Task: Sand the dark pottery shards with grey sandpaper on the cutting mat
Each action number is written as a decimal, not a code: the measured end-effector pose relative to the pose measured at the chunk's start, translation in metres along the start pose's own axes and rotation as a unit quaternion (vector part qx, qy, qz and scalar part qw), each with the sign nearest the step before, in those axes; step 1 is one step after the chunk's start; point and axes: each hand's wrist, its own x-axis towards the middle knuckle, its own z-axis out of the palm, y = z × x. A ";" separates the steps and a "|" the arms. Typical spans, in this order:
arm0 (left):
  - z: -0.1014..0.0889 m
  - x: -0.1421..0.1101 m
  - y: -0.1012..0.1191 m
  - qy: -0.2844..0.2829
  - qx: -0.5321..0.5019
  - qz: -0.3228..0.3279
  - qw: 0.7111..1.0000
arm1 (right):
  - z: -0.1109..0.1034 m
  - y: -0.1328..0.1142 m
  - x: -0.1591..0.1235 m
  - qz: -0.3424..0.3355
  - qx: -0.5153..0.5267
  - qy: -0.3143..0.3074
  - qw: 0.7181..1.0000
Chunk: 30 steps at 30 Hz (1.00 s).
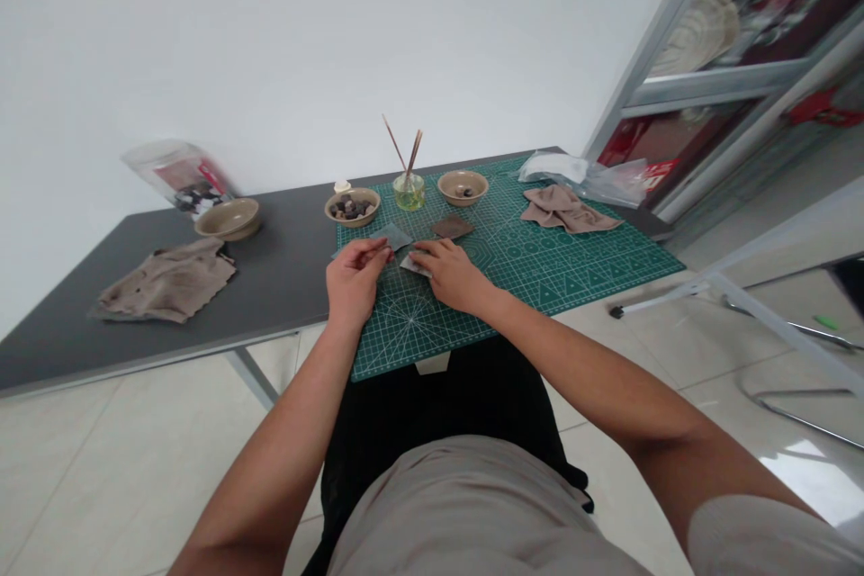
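My left hand (353,277) is closed in a pinch over the green cutting mat (411,337). Whatever its fingertips hold is too small to make out. Close beside it, my right hand (451,272) has its fingers bent over a small pale grey piece (413,265) that looks like folded sandpaper, gripped at its edge. Just beyond my hands lies a blue-grey sheet (392,236), partly hidden by my left hand. A brown square sheet (452,227) rests on the mat past my right fingers.
Behind stand a bowl of dark stones (352,209), a glass jar with thin sticks (409,191) and a bowl with few pieces (463,189). Cloths lie left (166,282) and right (567,209), near a plastic bag (611,182). Another bowl (228,220) and clear container (176,173) stand left.
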 end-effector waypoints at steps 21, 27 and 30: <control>-0.002 -0.018 0.034 -0.158 0.234 0.118 0.952 | -0.012 -0.016 -0.005 0.086 0.348 0.148 0.922; -0.008 -0.009 0.027 -0.246 0.355 0.161 0.887 | -0.005 0.012 -0.004 0.154 0.405 0.206 0.878; -0.009 -0.011 0.024 -0.326 0.409 0.184 0.832 | -0.002 0.023 -0.003 0.158 0.440 0.206 0.860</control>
